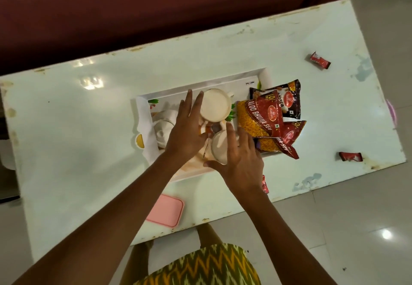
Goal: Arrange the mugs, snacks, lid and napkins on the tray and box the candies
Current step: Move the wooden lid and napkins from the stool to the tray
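Observation:
A white flowered tray [200, 84] lies mid-table. Two white mugs stand on it, the far mug [215, 105] and the near mug [219, 148]. Crumpled white napkins [163, 126] fill the tray's left end. Red and brown snack packets [263, 117] overlap on its right end. My left hand [185, 133] rests with straight fingers against the far mug's left side. The near mug sits between the thumb and fingers of my right hand [240, 162]. A pink lidded box [166, 210] lies near the front edge. Red candies lie loose at far right [320, 60], near right [350, 156] and beside my right wrist [264, 184].
The pale, worn table [66, 139] stands on a tiled floor. A maroon sofa [133, 17] runs along its far side. A pink object [391, 110] pokes out past the table's right edge. My patterned clothing shows at the bottom.

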